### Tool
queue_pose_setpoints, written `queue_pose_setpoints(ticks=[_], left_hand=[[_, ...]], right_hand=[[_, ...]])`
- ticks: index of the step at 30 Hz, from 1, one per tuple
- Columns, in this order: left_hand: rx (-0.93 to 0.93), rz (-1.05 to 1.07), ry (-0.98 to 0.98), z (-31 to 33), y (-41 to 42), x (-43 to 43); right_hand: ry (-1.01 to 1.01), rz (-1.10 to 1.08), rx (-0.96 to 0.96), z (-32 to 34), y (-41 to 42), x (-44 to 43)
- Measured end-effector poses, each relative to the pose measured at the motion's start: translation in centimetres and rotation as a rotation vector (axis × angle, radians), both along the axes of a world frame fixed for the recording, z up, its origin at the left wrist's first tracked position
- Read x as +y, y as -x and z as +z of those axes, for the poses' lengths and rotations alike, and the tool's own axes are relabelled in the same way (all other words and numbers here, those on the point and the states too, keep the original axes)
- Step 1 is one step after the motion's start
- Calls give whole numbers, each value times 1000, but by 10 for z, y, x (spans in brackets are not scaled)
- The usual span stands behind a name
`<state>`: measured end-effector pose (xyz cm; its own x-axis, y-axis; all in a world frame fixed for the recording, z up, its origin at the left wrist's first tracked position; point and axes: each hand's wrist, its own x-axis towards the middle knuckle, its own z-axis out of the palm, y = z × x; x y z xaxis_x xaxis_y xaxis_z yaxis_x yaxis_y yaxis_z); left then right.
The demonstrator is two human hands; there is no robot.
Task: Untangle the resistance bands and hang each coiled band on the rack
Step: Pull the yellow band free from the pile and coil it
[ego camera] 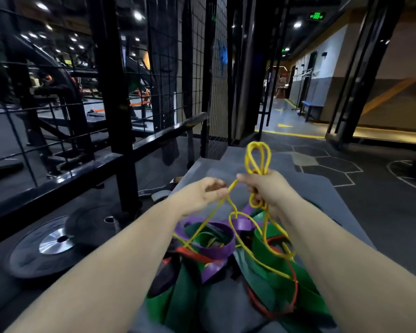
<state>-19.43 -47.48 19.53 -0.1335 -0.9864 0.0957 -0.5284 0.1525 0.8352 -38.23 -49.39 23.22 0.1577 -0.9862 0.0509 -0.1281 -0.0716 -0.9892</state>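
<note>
A thin yellow band (256, 157) is partly coiled, its loops sticking up out of my right hand (265, 188), which grips the bundle. My left hand (205, 193) pinches a strand of the same yellow band just left of the right hand. The rest of the yellow band trails down into a tangled pile on a grey padded bench (360, 200): a purple band (220, 246), wide green bands (274, 267) and a thin red band (291, 304). A black wire-grid rack (195, 68) stands behind the bench, to the left.
Weight plates (48, 246) lie on the floor to the left, below a black steel frame (113, 92). A blue item (223, 55) hangs on the grid. An open gym floor with hexagon markings (332, 164) stretches to the right, with a corridor beyond.
</note>
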Motion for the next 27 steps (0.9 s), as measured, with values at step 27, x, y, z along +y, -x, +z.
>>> queue_pose_setpoints(ticks=[27], left_hand=[[342,486,-522,-137,-69,72]], right_hand=[[283,272,1121,-88,-74,-18]])
